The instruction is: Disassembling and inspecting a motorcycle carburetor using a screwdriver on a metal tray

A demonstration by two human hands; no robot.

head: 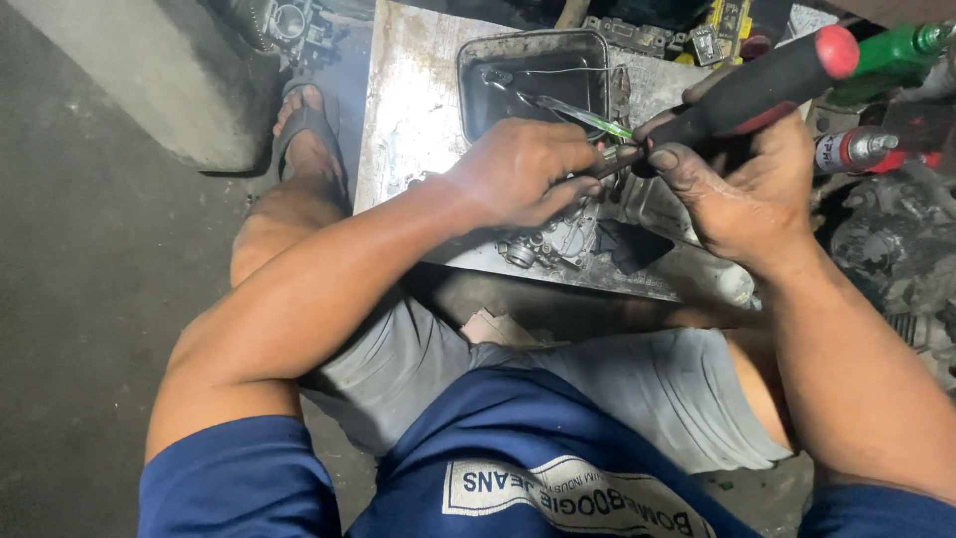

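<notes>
Two hands at work over a greasy metal carburetor body (pixel 558 239). Left hand (pixel 518 174) pinches a small brass-coloured part (pixel 609 155), fingers clamped. Right hand (pixel 747 194) wraps shut around a black-and-red screwdriver (pixel 757 90), tip at that part. Carburetor appears partly stripped; dark oily tray (pixel 533 80) beyond fingertips.

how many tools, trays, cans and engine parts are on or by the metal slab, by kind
screwdriver in right hand: 1
tray: 1
spray can: 1
green bottle: 1
engine part under left hand: 1
total: 5
</notes>
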